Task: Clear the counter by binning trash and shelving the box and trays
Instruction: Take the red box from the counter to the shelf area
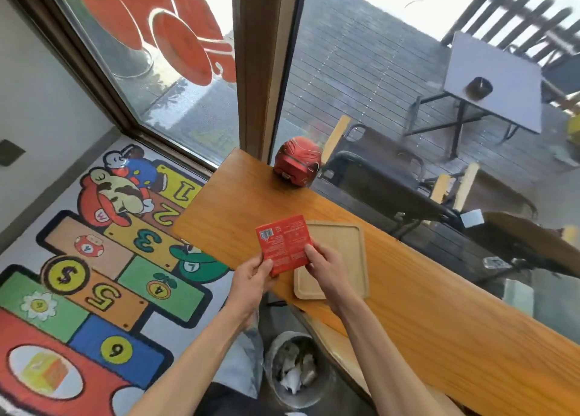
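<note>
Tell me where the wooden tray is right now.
In the head view the wooden tray lies on the counter near its front edge, partly behind the red box held in both hands, above the bin.

**Room by the window, daylight**

A hopscotch floor mat (94,258) with cartoon figures and numbered squares is laid on the floor. A large window (163,70) bearing red decals is framed in dark wood beside a wooden post (260,64). Outside, a wet deck (361,80), a grey table (492,80) and dark chairs (376,177) are seen.
</note>
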